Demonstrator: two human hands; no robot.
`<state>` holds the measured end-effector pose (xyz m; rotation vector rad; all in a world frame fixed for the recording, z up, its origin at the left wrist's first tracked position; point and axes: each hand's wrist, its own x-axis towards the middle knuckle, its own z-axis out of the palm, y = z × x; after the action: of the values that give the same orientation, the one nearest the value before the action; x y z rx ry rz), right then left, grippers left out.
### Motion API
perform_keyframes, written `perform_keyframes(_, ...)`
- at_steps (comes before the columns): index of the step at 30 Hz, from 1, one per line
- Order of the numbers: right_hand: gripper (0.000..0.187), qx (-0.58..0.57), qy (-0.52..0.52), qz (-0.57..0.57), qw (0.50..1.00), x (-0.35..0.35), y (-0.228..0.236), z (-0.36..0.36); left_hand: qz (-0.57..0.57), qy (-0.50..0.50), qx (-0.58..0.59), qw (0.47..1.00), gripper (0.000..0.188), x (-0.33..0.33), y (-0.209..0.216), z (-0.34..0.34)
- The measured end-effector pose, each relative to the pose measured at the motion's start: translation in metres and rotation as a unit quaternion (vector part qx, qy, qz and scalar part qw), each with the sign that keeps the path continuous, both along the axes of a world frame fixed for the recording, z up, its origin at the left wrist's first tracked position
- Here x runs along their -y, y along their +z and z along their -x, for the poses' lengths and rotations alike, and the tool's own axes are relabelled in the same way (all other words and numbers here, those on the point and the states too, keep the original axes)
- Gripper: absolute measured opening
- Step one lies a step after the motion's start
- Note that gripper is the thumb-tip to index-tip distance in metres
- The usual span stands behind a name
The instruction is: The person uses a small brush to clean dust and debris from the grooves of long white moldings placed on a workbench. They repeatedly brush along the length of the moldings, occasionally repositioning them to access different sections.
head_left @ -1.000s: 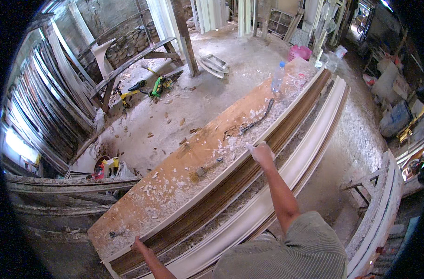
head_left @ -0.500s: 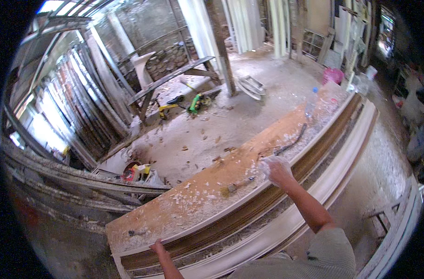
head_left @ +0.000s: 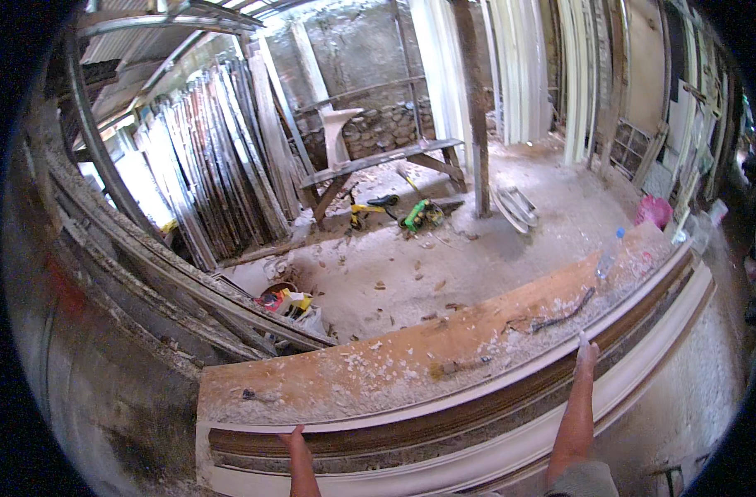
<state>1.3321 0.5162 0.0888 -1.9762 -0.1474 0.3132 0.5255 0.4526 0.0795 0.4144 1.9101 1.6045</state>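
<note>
A long, trough-shaped mould with a brown ribbed hollow and white raised edges lies across the bench in front of me. My left hand grips its far white rim near the left end. Farther right, my right hand, its fingers coated white, closes on the same rim. Just beyond the rim, a dusty brush and a dark bent strip lie on the orange-brown board among white flakes. A small dark tool rests at the board's left end.
A plastic bottle stands toward the board's right end, near a pink bag. Beyond are a wooden post, a trestle bench, a yellow balance bike and a green toy vehicle. Long strips lean at the left.
My right hand has come down from above the board onto the mould's far rim. My left hand stays on the rim near the left end. The view has swung leftward.
</note>
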Motion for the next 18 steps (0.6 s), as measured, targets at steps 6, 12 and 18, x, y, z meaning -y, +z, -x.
perform_keyframes(6, 0.035, -0.016, 0.032, -0.083, 0.996, -0.007, -0.036, -0.028, 0.14, 0.012, -0.005, 0.99, 0.1, 0.018, -0.004, 0.006)
perform_keyframes(12, 0.042, 0.107, 0.019, 0.076, 0.991, 0.015, -0.055, -0.043, 0.128, 0.075, 0.022, 0.989, 0.102, 0.038, -0.049, 0.06)
perform_keyframes(18, 0.038, 0.181, 0.08, 0.109, 0.974, 0.052, -0.047, -0.03, -0.028, -0.038, 0.07, 0.996, 0.094, 0.072, -0.036, 0.083)
